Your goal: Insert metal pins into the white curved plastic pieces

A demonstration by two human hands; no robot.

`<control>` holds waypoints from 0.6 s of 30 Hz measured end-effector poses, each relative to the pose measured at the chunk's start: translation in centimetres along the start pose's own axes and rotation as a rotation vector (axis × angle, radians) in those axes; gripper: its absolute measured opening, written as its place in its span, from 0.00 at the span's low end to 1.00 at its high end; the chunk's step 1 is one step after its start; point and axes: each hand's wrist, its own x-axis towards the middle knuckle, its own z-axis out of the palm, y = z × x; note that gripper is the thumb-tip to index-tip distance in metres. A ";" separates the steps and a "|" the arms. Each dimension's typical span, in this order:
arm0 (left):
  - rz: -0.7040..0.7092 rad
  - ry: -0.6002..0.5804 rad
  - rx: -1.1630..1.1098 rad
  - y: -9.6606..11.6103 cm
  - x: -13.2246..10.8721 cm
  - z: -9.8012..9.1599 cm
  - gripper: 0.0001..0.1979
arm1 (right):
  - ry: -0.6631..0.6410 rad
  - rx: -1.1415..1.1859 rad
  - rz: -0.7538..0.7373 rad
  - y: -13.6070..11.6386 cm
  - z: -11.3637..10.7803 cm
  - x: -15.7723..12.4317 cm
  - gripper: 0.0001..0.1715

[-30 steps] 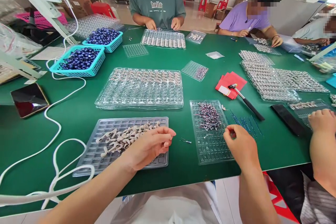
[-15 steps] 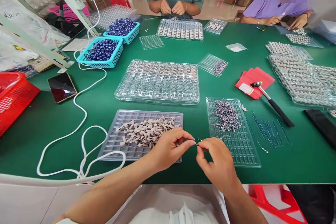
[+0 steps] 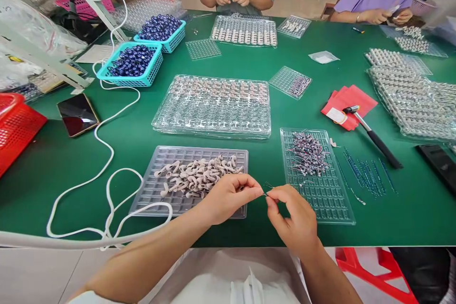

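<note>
My left hand and my right hand meet above the table's near side, fingertips nearly touching. Both pinch a tiny component with thin wire leads; most of it is hidden between the fingertips. Partly behind my left hand, a grey compartment tray carries a heap of pale curved earphone-like pieces. To the right of my right hand, a clear green-looking tray bears a pile of small parts with wire leads.
Stacked clear trays stand beyond my hands. A hammer lies across red packets, near blue strips. A white cable loops at left beside a phone. Two co-workers sit opposite; turquoise baskets hold blue beads.
The camera view has shifted slightly. My hands stay together at the same place, still pinching the tiny wired component, with its leads tilted a little differently.
</note>
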 end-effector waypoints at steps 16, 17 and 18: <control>0.026 -0.062 -0.095 0.8 -0.5 -0.5 0.13 | -0.018 0.398 0.202 0.2 -0.4 -0.3 0.11; 0.027 -0.063 -0.101 0.8 -0.5 -0.5 0.12 | -0.016 0.417 0.213 0.2 -0.4 -0.3 0.11; 0.028 -0.066 -0.108 0.8 -0.5 -0.5 0.12 | -0.016 0.435 0.223 0.2 -0.5 -0.3 0.10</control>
